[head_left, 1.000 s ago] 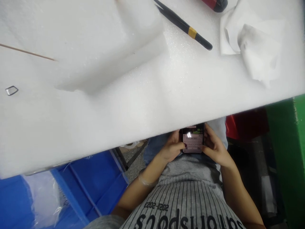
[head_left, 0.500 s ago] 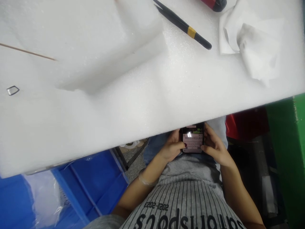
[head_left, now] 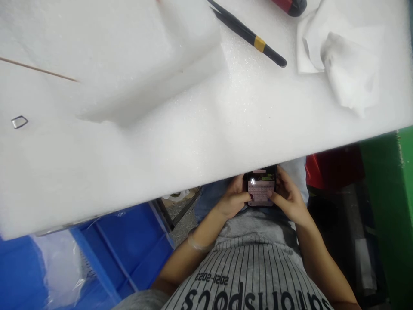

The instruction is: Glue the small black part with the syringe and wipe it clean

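Both grips, left hand (head_left: 232, 202) and right hand (head_left: 293, 204), clamp a smartphone (head_left: 260, 188); tweezers (head_left: 244, 32) lie unheld. What is done or remains is unclear.

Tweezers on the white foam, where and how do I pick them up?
Probably at the yellow band, right hand coming from the near right. The tweezers lie slanted on the foam, split tips pointing away and leftward, rounded end nearer you, so thumb and finger can pinch the long sides.
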A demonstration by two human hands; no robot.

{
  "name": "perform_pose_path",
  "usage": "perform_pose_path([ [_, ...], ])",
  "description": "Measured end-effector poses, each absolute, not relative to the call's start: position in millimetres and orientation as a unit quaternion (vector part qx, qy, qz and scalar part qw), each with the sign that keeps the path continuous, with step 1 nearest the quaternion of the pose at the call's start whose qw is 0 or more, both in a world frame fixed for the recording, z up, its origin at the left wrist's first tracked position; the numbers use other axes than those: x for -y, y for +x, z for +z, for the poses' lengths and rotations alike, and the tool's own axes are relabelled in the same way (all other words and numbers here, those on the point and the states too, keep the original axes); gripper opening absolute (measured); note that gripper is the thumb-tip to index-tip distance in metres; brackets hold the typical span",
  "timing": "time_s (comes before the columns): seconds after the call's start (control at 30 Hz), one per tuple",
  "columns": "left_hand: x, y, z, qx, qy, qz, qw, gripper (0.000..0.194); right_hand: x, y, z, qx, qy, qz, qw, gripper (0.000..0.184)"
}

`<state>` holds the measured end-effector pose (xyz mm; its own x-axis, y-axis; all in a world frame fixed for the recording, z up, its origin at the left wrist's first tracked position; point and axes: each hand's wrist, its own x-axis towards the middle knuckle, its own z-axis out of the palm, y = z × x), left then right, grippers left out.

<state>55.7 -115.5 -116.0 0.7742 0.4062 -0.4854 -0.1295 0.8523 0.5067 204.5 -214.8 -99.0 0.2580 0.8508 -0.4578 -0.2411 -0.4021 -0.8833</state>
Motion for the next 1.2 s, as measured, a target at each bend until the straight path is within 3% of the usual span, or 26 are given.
perform_pose_path([
  [0.17,116.4,57.0,-115.5,-0.312,0.22,0.152,0.912,0.088,209.9,197.1,-99.4,0.266,-0.678,0.498,0.471,0.068],
  [0.37,115.9,55.7,-114.4,-0.314,0.232,0.144,0.909,0.079,218.9,209.2,-98.6,0.245,-0.611,0.583,0.476,0.073],
  [0.73,115.5,56.0,-113.8,-0.32,0.204,0.148,0.913,0.084,220.5,213.0,-97.4,0.262,-0.598,0.599,0.465,0.081],
  [1.03,116.4,55.6,-114.2,-0.326,0.23,0.14,0.906,0.085,217.5,208.9,-97.3,0.255,-0.608,0.577,0.482,0.066],
  [1.13,117.5,55.3,-115.0,-0.332,0.222,0.135,0.907,0.087,212.3,200.5,-98.3,0.262,-0.655,0.527,0.474,0.054],
  [1.2,117.7,55.7,-114.4,-0.334,0.213,0.136,0.908,0.09,207.8,193.1,-99.4,0.28,-0.7,0.472,0.457,0.056],
])
